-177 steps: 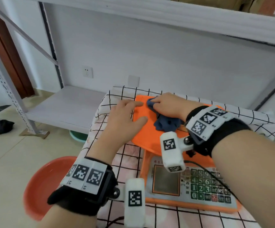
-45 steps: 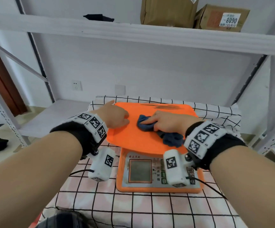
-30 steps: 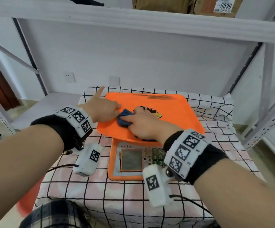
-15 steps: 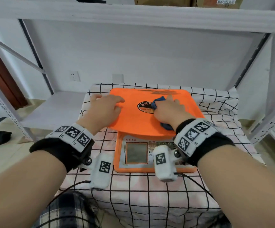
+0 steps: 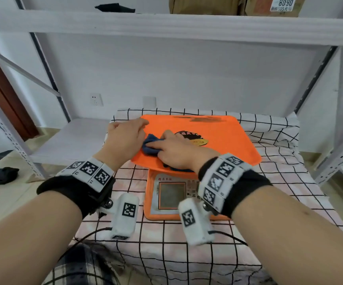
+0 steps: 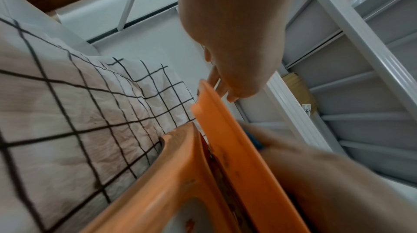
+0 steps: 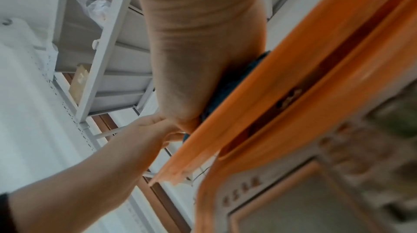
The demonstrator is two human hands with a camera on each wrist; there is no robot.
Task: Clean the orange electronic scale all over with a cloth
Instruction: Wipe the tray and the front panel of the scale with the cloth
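Orange scale (image 5: 187, 194) on checked worktop (image 5: 269, 182). Your right hand (image 5: 176, 150) presses blue cloth (image 5: 151, 146) flat-fingered on pan's left part; left hand (image 5: 125, 138) braces rim, fingers relaxed. Step: pan wipe. Next, likely: display, sides.

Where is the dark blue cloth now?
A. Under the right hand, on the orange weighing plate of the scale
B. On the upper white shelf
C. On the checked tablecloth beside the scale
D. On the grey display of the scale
A: the head view shows the dark blue cloth pressed under the right hand on the orange weighing plate.
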